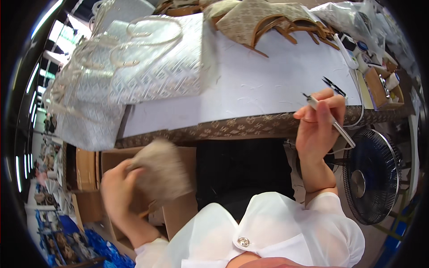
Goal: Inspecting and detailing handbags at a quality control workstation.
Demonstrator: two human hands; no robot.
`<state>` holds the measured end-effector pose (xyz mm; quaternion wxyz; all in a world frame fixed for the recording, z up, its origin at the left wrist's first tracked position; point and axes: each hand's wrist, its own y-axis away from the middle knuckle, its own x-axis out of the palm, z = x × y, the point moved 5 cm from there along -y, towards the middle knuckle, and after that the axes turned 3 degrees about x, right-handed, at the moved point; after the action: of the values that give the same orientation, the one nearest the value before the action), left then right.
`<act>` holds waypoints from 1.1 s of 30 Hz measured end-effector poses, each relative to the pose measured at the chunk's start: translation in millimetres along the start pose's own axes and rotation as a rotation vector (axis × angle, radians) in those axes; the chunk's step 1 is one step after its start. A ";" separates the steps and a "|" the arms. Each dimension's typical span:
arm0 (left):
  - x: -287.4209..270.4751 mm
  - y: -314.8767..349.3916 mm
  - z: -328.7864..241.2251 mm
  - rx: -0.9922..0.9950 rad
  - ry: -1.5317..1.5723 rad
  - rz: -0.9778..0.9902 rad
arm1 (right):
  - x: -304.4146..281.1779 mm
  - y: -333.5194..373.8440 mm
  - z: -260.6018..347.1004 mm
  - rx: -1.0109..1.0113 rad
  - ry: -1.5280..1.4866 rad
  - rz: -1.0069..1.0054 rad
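Observation:
My left hand (119, 190) is closed on the edge of a beige bag-like piece (164, 172), smeared by motion, in front of the table and over an open cardboard box. Raised at the table's front edge, my right hand (321, 120) grips a slim silver pen-shaped tool (342, 133) between thumb and fingers. The tool's thin dark tip points up and left. Just beyond that hand, a pair of black tweezers (334, 86) lies on the white table top (263, 85).
Silvery handbags (156, 62) are heaped at the table's left. Beige patterned bags with brown handles (268, 22) lie at the back. A small wooden box (379, 91) with tools stands right, above a black fan (371, 176). The cardboard box (178, 214) sits below the table. Thread scraps dot the white surface.

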<state>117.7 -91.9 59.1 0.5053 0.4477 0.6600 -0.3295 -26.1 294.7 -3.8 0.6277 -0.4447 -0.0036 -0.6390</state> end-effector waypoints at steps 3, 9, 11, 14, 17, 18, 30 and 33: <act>-49.8 -17.5 -14.4 0.129 -0.417 -0.412 | -27.0 -10.8 6.3 -0.060 -0.052 -0.081; 61.0 -148.8 -237.7 1.197 -0.271 -0.354 | -54.3 -5.8 -6.9 -0.047 -0.060 -0.177; 114.3 -191.9 -279.6 1.371 -0.394 -0.433 | -53.9 -3.5 -8.5 -0.038 -0.057 -0.164; 175.3 -246.7 -317.6 1.363 -0.693 -0.511 | -66.9 -2.2 -2.0 -0.073 0.018 -0.188; 168.4 -266.7 -339.1 1.263 -0.925 -0.472 | -76.9 -3.9 11.2 -0.096 0.084 -0.246; 150.0 -266.8 -345.7 1.256 -0.917 -0.442 | -79.9 -3.8 17.0 -0.105 0.113 -0.276; 7.6 -27.9 -193.3 0.753 0.841 -0.271 | -68.0 -11.2 78.5 -0.228 -0.062 -0.244; 46.3 11.6 -176.2 0.583 1.044 -0.128 | -32.6 -14.4 87.4 -0.126 -0.128 -0.133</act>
<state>58.7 80.9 62.6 -0.0500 0.6297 0.7291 -0.2633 5.6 373.0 38.3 0.5533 -0.5217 -0.0330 -0.6486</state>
